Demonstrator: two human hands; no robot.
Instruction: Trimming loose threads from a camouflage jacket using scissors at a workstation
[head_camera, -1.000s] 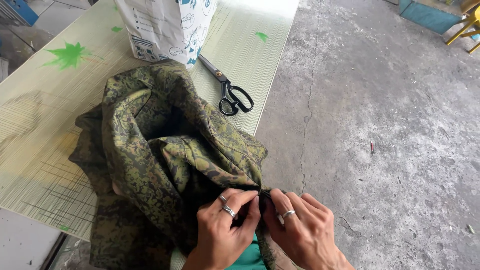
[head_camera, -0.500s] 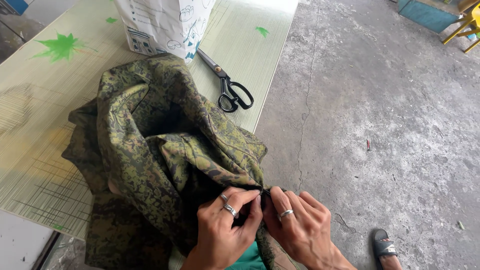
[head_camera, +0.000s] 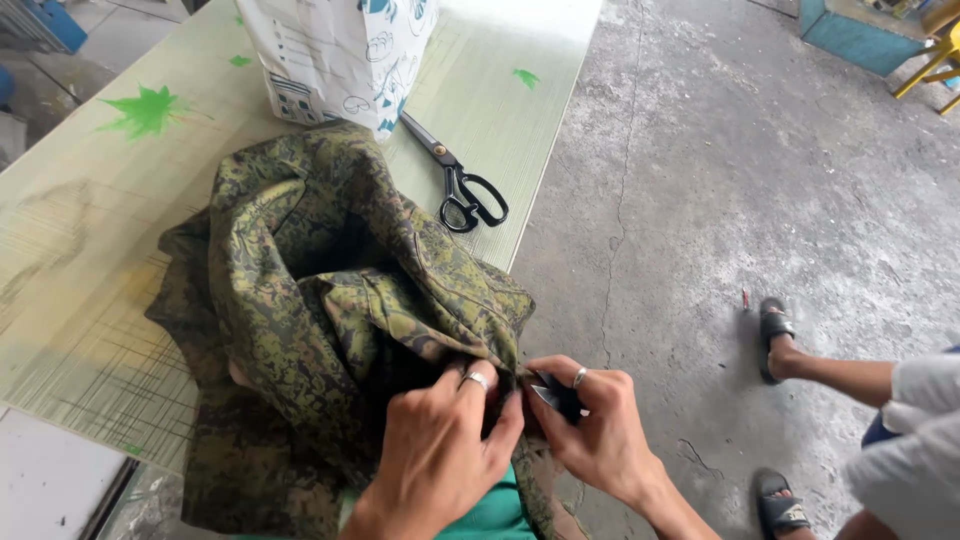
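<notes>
On the table (head_camera: 90, 290), scissors (head_camera: 462, 185) and bag (head_camera: 335, 55) flank camouflage cloth (head_camera: 320, 330) both hands pinch.

Bare forearms, no sleeves, 1 silver ring on left hand (head_camera: 440, 455), 1 silver ring on right hand (head_camera: 598, 432), green garment below

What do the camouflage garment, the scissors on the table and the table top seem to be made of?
Camouflage garment: woven cloth, matte; it folds and creases softly. Scissors: metal blades with a dull sheen, black loop handles, likely coated or plastic. Table top: probably smooth laminate or a plastic sheet, pale green with printed leaves and a faint gloss.
</notes>
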